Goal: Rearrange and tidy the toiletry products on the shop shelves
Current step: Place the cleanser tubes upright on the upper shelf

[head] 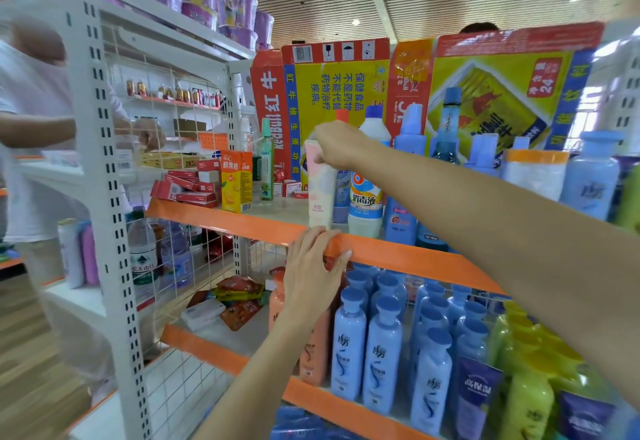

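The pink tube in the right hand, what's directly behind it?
Behind the pink tube a blue-labelled bottle partly shows; the tube and right hand cover its rest.
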